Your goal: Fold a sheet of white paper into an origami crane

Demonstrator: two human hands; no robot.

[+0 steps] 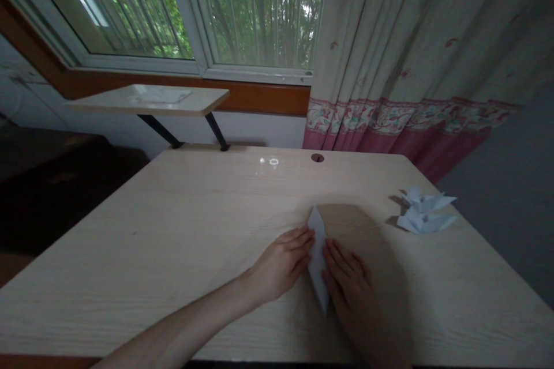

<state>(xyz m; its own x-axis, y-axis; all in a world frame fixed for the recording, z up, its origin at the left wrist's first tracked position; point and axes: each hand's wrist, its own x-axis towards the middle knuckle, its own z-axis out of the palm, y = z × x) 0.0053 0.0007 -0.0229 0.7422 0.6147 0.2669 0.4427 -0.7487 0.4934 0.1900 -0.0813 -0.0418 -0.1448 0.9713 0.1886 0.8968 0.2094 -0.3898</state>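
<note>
On the far left of my view, a raised shelf (203, 102) stands on two dark supports over the tabletop (151, 242). Coming across, I see my left hand (283, 262) reach in from the near left side, its grip unclosed: fingers stretched out side by side, tips resting at the left edge of the folded paper (317, 248). That narrow white strip lies flat on the tabletop between both hands, its long axis running almost straight away from me, pointed at the far and near ends. My right hand (348, 279) lies against its right edge, fingers likewise extended rather than curled round it. Neither hand is nearer; I judge both to be touching. Well apart to the right sit two folded paper pieces (426, 213), near the tabletop's right edge.
</note>
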